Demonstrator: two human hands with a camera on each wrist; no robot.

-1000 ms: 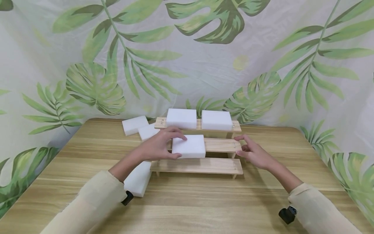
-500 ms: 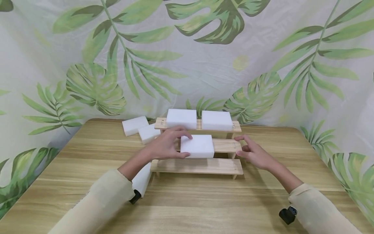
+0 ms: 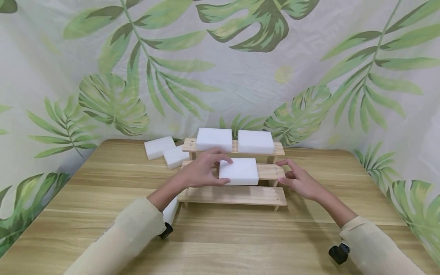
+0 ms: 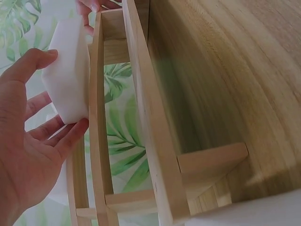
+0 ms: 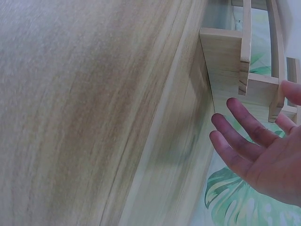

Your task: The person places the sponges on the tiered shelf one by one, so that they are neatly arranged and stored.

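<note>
A three-tier wooden display stand (image 3: 233,195) stands on the table. My left hand (image 3: 203,170) grips a white foam block (image 3: 238,171) over the middle tier, thumb at its front side and fingers at the back. In the left wrist view the foam block (image 4: 69,70) lies along the tier's edge, with fingertips at its lower end. My right hand (image 3: 298,179) pinches the right end of the middle tier between thumb and index finger. The right wrist view shows the other fingers (image 5: 244,127) of that hand stretched out below the tier.
Two white foam blocks (image 3: 214,139) sit side by side on the top tier. Two more foam blocks (image 3: 159,147) lie on the table at the back left. Another foam block (image 3: 170,211) is partly hidden behind the left forearm. A leaf-patterned cloth (image 3: 240,88) hangs behind the table.
My left hand has moved to the right along the middle tier, carrying the foam block toward its right end. The right hand has stayed in place at the tier's end.
</note>
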